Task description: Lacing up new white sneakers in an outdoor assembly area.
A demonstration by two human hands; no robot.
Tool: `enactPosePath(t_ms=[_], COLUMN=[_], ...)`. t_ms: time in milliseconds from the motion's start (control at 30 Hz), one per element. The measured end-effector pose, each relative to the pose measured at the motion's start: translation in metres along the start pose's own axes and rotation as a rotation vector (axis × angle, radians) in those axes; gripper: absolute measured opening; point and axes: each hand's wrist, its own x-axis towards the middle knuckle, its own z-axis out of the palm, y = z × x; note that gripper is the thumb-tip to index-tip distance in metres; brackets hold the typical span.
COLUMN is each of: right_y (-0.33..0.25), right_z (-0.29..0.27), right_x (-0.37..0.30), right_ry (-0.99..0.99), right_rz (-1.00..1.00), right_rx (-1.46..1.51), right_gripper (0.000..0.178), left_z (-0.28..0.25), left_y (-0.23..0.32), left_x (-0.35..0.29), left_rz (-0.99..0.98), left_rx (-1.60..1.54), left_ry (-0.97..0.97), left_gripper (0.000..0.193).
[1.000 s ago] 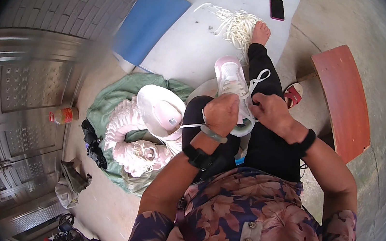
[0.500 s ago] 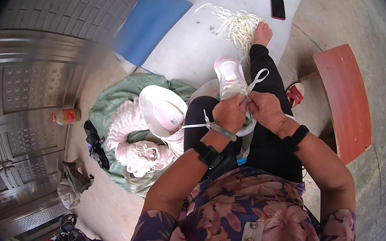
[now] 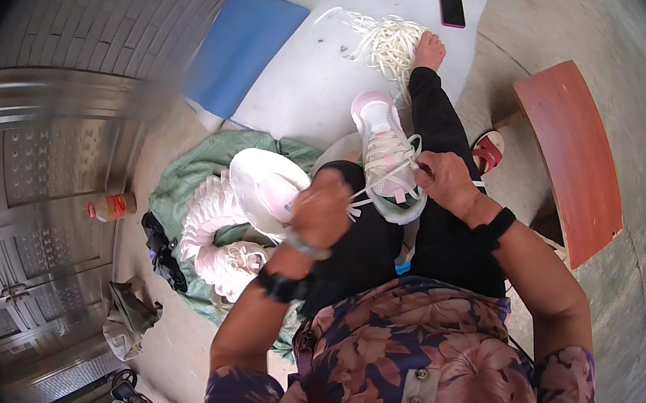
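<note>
A white sneaker with pale pink trim (image 3: pixel 386 146) rests between my knees, its toe pointing away from me. White shoelace (image 3: pixel 375 184) crosses its upper and runs out to both sides. My right hand (image 3: pixel 446 182) is closed in a pinch on the lace at the shoe's right side. My left hand (image 3: pixel 322 211), blurred by motion, is out to the left over my knee, closed round the lace that stretches from the shoe; its fingertips are partly hidden.
On my left, a green cloth (image 3: pixel 189 163) bears a curved row of nested pale shoes (image 3: pixel 203 214) and a white hat-like piece (image 3: pixel 264 182). Ahead, white laces (image 3: pixel 388 47) lie heaped on a white sheet beside a blue mat (image 3: pixel 247 49). A phone (image 3: pixel 452 10) and wooden bench (image 3: pixel 574 153) stand further right.
My left hand has moved from the shoe toward the left and nearer to me, drawing lace out. My right hand stays beside the shoe. The loop standing above it is gone.
</note>
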Motion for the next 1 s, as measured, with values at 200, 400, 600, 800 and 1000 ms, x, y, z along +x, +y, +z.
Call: enactPosePath(t_ms=[200, 400, 600, 800, 1000], right_y=[0.007, 0.009, -0.002, -0.008, -0.005], right_z=[0.003, 0.009, 0.001, -0.020, -0.017], right_x=[0.002, 0.001, -0.003, -0.009, 0.009], right_ry=[-0.047, -0.036, -0.068, -0.178, -0.031], right_rz=[-0.032, -0.056, -0.037, 0.079, 0.047], right_rx=[-0.021, -0.075, -0.006, 0.040, 0.008], right_gripper=[0.010, 0.012, 0.012, 0.011, 0.012], left_z=[-0.110, -0.131, -0.073, -0.003, 0.019], left_y=[-0.078, -0.110, -0.062, 0.008, 0.018], left_x=[-0.110, -0.162, -0.079, 0.006, 0.021], left_rz=[-0.407, -0.541, -0.101, 0.046, 0.025], left_rx=[0.205, 0.654, 0.527, 0.329, 0.375], left_ry=[-0.212, -0.359, 0.025, 0.070, 0.048], left_gripper=[0.006, 0.012, 0.016, 0.021, 0.012])
